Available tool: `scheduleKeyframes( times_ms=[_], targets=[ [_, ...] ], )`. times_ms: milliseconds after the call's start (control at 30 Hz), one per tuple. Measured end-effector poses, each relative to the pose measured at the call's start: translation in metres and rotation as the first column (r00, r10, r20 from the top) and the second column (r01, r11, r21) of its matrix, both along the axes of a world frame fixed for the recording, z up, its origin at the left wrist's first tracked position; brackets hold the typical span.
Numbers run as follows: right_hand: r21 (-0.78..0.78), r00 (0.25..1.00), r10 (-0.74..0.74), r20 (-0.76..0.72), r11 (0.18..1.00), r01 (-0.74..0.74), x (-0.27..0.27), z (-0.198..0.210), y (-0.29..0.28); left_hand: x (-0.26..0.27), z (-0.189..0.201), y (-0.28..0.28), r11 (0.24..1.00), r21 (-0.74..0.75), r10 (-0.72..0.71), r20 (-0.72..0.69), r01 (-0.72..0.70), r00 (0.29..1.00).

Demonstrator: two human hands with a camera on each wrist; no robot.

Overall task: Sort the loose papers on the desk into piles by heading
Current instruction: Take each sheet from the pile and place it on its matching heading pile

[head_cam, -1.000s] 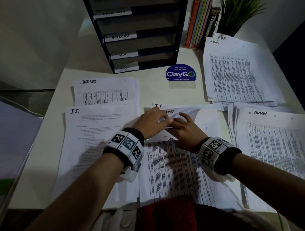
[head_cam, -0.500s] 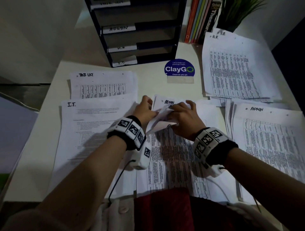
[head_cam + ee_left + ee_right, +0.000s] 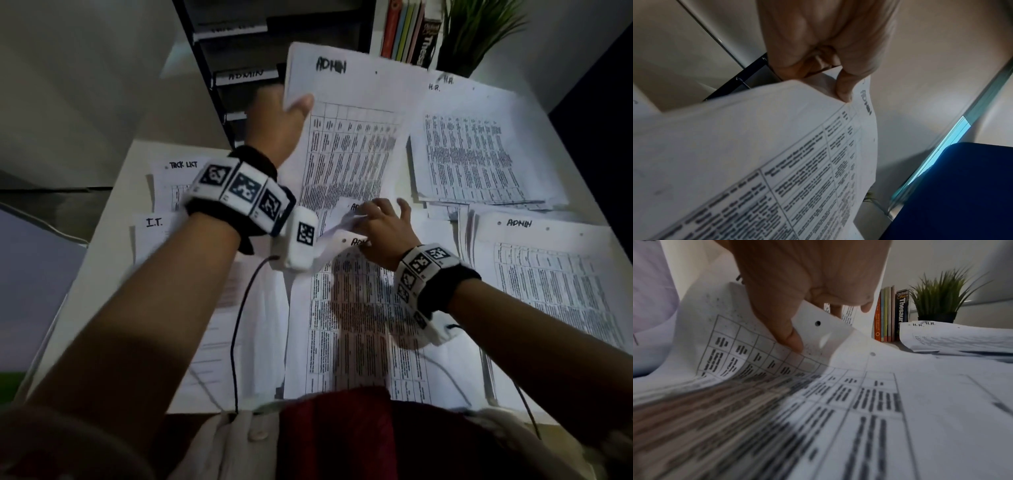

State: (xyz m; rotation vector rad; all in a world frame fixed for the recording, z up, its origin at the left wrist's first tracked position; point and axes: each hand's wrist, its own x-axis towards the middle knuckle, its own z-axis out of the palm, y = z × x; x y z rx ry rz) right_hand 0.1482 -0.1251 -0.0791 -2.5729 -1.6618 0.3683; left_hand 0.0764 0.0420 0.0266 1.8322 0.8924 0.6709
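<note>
I am holding the lifted ADMIN sheet (image 3: 346, 137) pinched at its top-left corner in my left hand (image 3: 277, 126), long axis upright, while the ADMIN pile (image 3: 555, 274) is lying to its right, nearer my right hand (image 3: 380, 229), which is pinching the next sheet (image 3: 342, 219) on the desk (image 3: 113, 260)

1. The lifted ADMIN sheet (image 3: 352, 137) is showing as thin matt white paper, curling softly.
2. The desk (image 3: 113, 246) is looking smooth and matt white.
3. The tray rack (image 3: 212, 85) is looking black, faintly glossy.
</note>
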Motion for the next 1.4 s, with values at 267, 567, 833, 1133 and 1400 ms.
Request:
scheduleKeyframes(
  times_ms=[267, 567, 833, 1133, 1400],
  targets=[
    [0.088, 0.983, -0.117, -0.139, 0.988, 0.13, -0.008, -0.01, -0.018, -0.01, -0.021, -0.009, 0.999, 0.049, -0.014, -0.087, 0.018, 0.996],
    [0.094, 0.991, -0.051, -0.121, 0.994, 0.062, -0.002, -0.006, -0.016, -0.014, -0.028, -0.023, 0.995, -0.03, -0.095, -0.046, 0.093, 0.994],
    [0.101, 0.996, -0.019, -0.086, 0.995, 0.027, -0.01, -0.005, -0.034, -0.013, -0.039, -0.026, 0.993, -0.084, -0.091, -0.073, 0.085, 0.993],
    [0.518, 0.947, -0.149, -0.284, 0.808, 0.283, 0.004, 0.073, -0.011, -0.013, -0.012, -0.027, 0.985, 0.008, -0.172, 0.007, 0.172, 0.985],
    [0.523, 0.975, -0.215, -0.049, 0.827, 0.209, 0.027, 0.168, 0.024, -0.02, 0.044, -0.034, 0.965, -0.006, -0.259, 0.098, 0.261, 0.961]
  ],
)
